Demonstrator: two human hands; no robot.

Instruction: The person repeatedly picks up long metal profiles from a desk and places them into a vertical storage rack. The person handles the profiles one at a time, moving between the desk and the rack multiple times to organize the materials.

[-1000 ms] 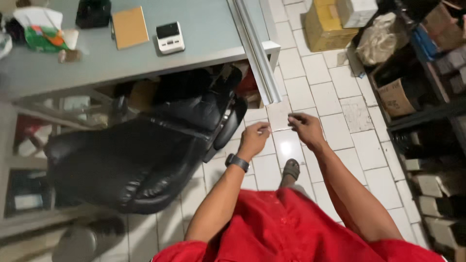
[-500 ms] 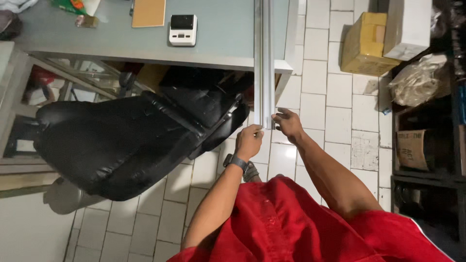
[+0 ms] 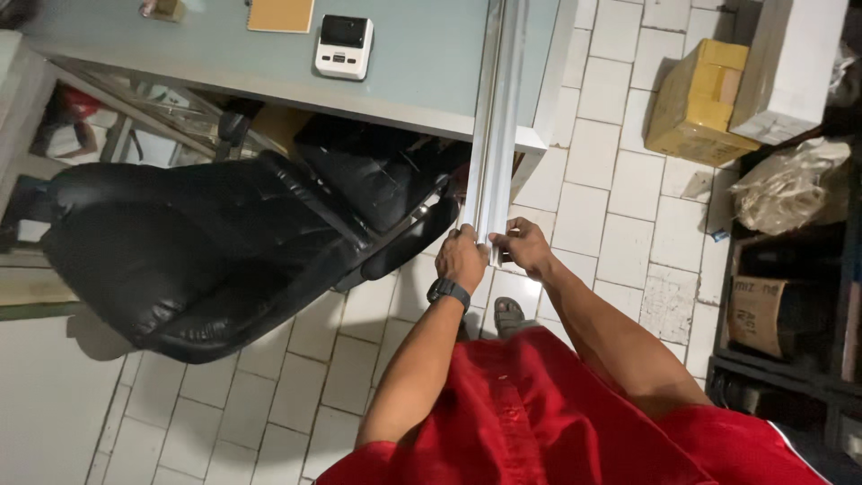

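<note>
Pale aluminium is what is gripped here: a long metal rail (image 3: 499,117) is held at its near end by both hands, its length running away over the right part of the grey surface (image 3: 422,63) and its near end hanging past the surface's edge above the white tiled floor (image 3: 611,224); the left hand (image 3: 461,258) is closed around the rail's left side, a dark watch (image 3: 448,291) being worn at that wrist; the right hand (image 3: 524,248) is pinched onto the rail's end from the right, fingers curled against it; the two hands are seen just beside each other, nearly touching; a red shirt (image 3: 548,413) fills the bottom of the view; a black leather office chair (image 3: 206,242) is tipped back to the left of the hands, its seat tucked partly under the surface; a small white label printer (image 3: 343,45) and a tan notebook (image 3: 281,14) are seen on the surface, well apart from the rail; a yellow cardboard box (image 3: 696,103) is found on the floor to the right, a white box (image 3: 790,67) just beside it.
</note>
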